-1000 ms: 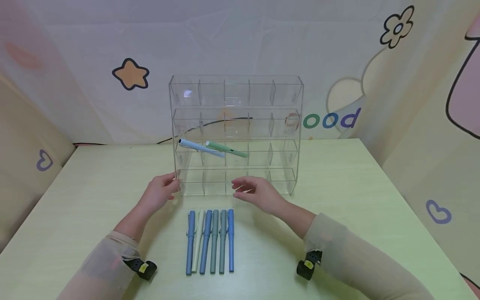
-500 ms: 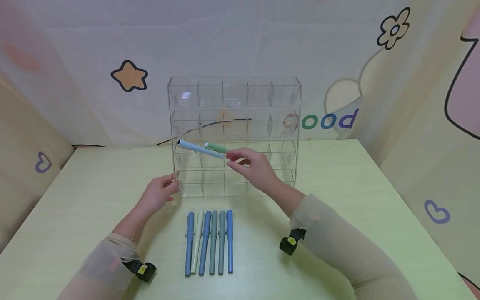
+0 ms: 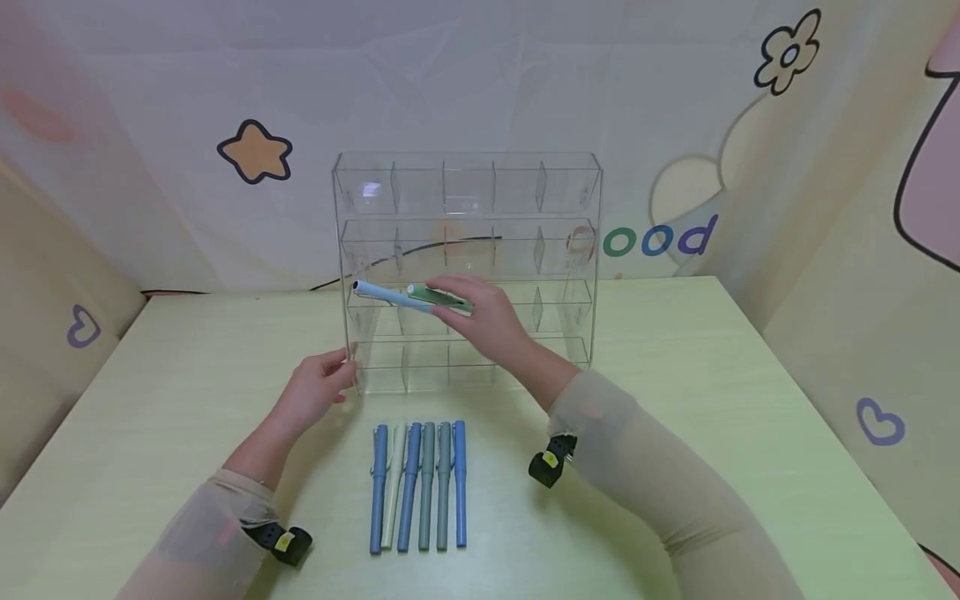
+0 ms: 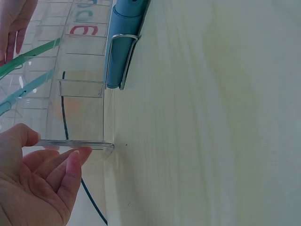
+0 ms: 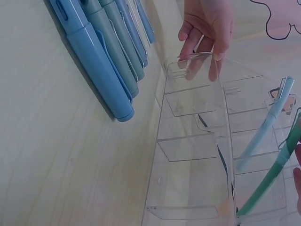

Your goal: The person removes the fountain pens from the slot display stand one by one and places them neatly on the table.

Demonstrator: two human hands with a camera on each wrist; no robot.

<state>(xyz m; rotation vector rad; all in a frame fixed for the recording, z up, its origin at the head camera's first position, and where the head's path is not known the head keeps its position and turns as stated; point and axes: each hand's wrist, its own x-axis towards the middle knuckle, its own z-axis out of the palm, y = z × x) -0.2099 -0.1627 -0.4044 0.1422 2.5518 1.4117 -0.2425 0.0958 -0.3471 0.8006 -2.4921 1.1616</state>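
A clear acrylic rack point(image 3: 517, 193) with several divided tiers stands at the table's back. My left hand point(image 3: 318, 381) pinches its lower left side panel, thumb and fingers on opposite faces in the left wrist view. Across its third tier slant a light blue pen point(image 3: 384, 294) and a green pen point(image 3: 417, 292), the green one partly over the blue. My right hand point(image 3: 487, 323) reaches to them, fingers above and thumb below the green pen, with a gap showing between. In the right wrist view only its fingertips point(image 5: 298, 181) show, right beside the green pen.
Several capped pens lie side by side on the table in front of the rack: blue pens point(image 3: 461, 483), grey-green pens point(image 3: 427, 492) and one pale green pen point(image 3: 393, 487). A printed cloth backdrop point(image 3: 480, 75) hangs behind the rack.
My right hand has risen from the bottom tier and moved slightly left to the green pen, its fingers coming around it. Both slanted pens and my left hand have stayed in place.
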